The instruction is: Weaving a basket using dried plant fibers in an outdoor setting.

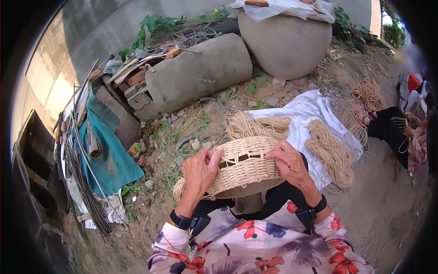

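Note:
A woven basket (248, 176) of pale tan cord is held tilted above my lap, its side facing up with a gap between the woven bands. My left hand (200, 169) grips its left side, thumb along the weave. On the right, my right hand (289, 164) pinches the band beside the gap with curled fingers. A small bundle of cord (179, 188) shows by my left wrist. Just beyond the basket lies a thick hank of tan cord (258, 126), and another hank (331, 155) rests on a white cloth sheet (306, 108) to the right.
At the far right another person's hand (409, 130) handles strands near more cord bundles (367, 94). A concrete pipe (200, 73) and a large rounded jar (285, 45) stand beyond. Teal cloth (102, 146) and a stack of thin sticks (84, 182) are at left.

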`<state>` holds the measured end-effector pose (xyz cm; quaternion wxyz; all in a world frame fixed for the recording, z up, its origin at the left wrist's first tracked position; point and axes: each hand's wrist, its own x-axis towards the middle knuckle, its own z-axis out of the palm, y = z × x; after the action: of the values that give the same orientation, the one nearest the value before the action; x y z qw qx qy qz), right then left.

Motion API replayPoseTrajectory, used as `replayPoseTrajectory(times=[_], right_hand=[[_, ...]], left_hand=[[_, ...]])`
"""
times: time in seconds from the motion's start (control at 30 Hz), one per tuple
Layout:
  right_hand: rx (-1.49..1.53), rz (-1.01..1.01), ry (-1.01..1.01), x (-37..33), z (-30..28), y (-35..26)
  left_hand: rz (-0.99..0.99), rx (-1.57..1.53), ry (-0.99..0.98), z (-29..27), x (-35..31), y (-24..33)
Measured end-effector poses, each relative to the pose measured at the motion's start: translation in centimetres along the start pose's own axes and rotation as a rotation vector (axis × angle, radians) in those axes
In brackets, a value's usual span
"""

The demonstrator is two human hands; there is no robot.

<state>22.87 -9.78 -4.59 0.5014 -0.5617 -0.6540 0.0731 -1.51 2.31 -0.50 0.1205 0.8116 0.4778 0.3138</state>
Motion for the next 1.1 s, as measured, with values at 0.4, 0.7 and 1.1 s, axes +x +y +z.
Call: replayPoseTrajectory(times=[0.4,0.7,1.1], right_hand=[[-0.002,0.002,-0.016,0.3,-0.1,0.0],[0.139,-0.001,0.059,-0.1,0.3,0.9],[0.646,0.453,-0.549,-7.6,8.5,1.4]], left_hand=[[-0.027,-0.597,-0.040,1.9,0.3,-0.9],[-0.158,-1.179,-0.185,0.9,-1.1,-2.0],[-0.124,-0.893,-0.154,0.7,-2.7,-1.8]])
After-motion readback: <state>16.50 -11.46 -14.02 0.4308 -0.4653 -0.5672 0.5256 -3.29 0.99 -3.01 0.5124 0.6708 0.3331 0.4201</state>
